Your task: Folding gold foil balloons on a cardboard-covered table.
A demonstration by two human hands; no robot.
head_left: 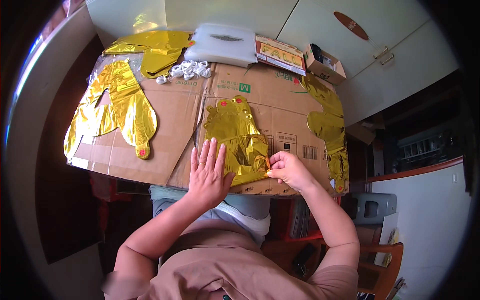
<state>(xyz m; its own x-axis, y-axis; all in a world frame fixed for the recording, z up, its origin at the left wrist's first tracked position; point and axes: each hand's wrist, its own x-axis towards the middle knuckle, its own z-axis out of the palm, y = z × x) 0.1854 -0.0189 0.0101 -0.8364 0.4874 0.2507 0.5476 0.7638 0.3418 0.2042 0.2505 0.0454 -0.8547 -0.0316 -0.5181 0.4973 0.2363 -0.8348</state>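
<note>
- Folded gold foil piece (234,127) lies flat on the cardboard sheet (172,107), near its front edge, directly in front of the person and mostly beyond the fingertips.
- Left hand (209,172) palm down, fingers extended, pressing on the foil's lower left part; holds nothing; covers that corner from view.
- Right hand (289,171) at the foil's lower right corner, thumb and forefinger pinched on a thin orange strip (266,160); cannot tell whether foil edge is caught too.
- Foil's near part creased and folded over between the two hands; red marks on its far end.
- To the left, well apart from the left hand: two-legged gold foil shape (127,102) with a crossbar, lying flat.
- Far left: overlapping gold foil pieces (167,42); white ribbon coils (190,71) heaped just beside them.
- Far middle: pale translucent stack (220,46), then a printed box (280,52), then a small open carton (333,77) with dark contents.
- To the right, apart from the right hand: long gold foil shape (327,123) along the sheet's edge.
- Beyond the sheet, lower right: grey plastic stool (386,204) and wooden chair (398,255).
</note>
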